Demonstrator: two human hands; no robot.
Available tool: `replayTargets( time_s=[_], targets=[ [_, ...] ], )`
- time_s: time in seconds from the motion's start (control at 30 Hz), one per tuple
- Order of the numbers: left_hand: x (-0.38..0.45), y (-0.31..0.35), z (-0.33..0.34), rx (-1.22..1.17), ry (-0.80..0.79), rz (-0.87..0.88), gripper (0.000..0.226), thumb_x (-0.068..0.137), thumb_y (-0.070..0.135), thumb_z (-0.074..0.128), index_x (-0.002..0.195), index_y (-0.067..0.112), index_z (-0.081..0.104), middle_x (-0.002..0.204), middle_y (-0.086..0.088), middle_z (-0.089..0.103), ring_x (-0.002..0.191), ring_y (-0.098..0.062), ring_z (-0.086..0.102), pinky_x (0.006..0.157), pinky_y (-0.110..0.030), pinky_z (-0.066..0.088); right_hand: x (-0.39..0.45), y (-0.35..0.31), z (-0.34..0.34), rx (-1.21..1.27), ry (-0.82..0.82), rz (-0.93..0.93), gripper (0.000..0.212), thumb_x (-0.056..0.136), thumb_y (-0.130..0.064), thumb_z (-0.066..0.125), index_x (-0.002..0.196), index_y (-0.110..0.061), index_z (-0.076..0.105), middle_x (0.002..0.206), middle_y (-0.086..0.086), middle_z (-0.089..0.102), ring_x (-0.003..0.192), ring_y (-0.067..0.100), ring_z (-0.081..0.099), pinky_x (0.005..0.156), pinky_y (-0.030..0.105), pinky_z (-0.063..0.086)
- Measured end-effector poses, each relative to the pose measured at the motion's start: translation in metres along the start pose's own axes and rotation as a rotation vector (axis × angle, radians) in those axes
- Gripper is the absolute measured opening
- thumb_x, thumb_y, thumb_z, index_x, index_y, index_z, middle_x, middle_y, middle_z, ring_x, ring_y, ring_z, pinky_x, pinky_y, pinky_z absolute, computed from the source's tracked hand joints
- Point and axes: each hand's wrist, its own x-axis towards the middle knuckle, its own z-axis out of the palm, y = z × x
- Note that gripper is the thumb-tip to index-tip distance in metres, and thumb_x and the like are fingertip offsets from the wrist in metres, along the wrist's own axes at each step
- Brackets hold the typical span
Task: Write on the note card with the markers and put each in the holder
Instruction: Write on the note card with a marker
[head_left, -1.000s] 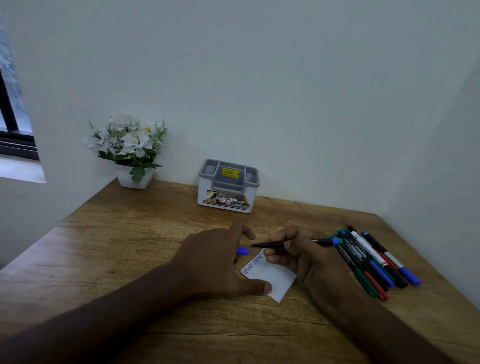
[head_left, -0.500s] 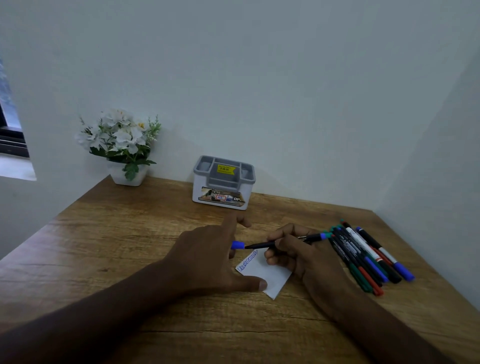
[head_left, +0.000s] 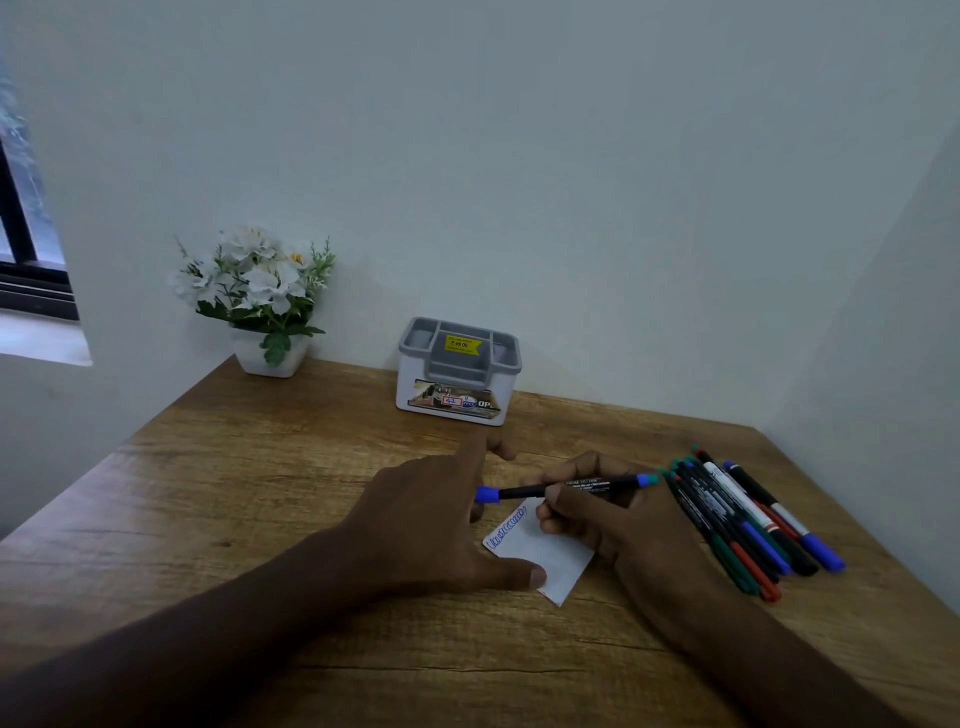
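Bare table (head_left: 249, 493) between hands and holder (head_left: 458, 371), loose markers (head_left: 748, 519) crowding right, flowerpot (head_left: 270, 358) far left

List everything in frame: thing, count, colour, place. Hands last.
note card: 1, white with blue scribble along one edge, desk centre
blue marker: 1, black barrel, blue cap, held level above the card
loose markers: a pile, count unclear, blue, red, green and black caps, right of the card
holder: 1, grey and white with yellow sticker, at the wall
flower pot: 1, white, white flowers, back left
desk: 1, wood
window: 1, dark frame, far left
left hand: thumb on card, fingers at cap
right hand: grips marker
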Motion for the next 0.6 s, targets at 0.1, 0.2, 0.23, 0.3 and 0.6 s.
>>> replayTargets(
  time_s=[0.1,0.2,0.23,0.3,0.6],
  targets=[
    [0.000,-0.001,0.000,-0.035,0.021,0.008,0.115,0.057,0.091,0.070,0.148,0.041,0.020,0.136,0.015,0.058,0.108,-0.003,0.052,0.088,-0.026,0.048,-0.003,-0.004,0.001,-0.071,0.033,-0.041,0.027,0.068,-0.022,0.082,0.093,-0.011,0.083,0.093,0.007,0.083,0.083,0.015,0.078,0.076,0.024,0.065],
    [0.000,-0.001,0.002,-0.103,0.062,0.081,0.108,0.060,0.084,0.077,0.144,0.048,0.019,0.135,0.016,0.056,0.111,-0.002,0.052,0.089,-0.024,0.047,-0.004,-0.005,0.005,-0.155,-0.005,-0.092,0.026,0.068,-0.025,0.083,0.092,-0.016,0.085,0.093,-0.002,0.084,0.085,0.008,0.077,0.074,0.019,0.062],
    [0.000,-0.002,0.003,-0.125,0.065,0.104,0.106,0.062,0.082,0.079,0.143,0.050,0.020,0.133,0.016,0.056,0.112,-0.001,0.053,0.088,-0.023,0.048,-0.005,-0.004,0.007,-0.184,-0.017,-0.116,0.025,0.069,-0.026,0.084,0.092,-0.016,0.085,0.092,-0.002,0.084,0.085,0.009,0.078,0.074,0.018,0.061],
    [0.000,-0.002,0.003,-0.189,0.057,0.134,0.103,0.064,0.075,0.083,0.143,0.051,0.021,0.128,0.018,0.054,0.110,0.000,0.057,0.086,-0.020,0.049,-0.004,-0.001,0.012,-0.242,0.005,-0.162,0.028,0.071,-0.029,0.086,0.095,-0.016,0.084,0.091,-0.002,0.084,0.086,0.010,0.079,0.074,0.018,0.060],
    [0.002,-0.001,0.007,-0.399,0.020,0.164,0.103,0.070,0.054,0.091,0.140,0.054,0.016,0.111,0.029,0.047,0.101,0.009,0.057,0.077,-0.005,0.049,-0.005,-0.003,0.014,-0.312,0.037,-0.185,0.015,0.082,-0.021,0.086,0.097,-0.020,0.083,0.089,-0.008,0.083,0.083,0.006,0.078,0.073,0.015,0.058]
  ],
)
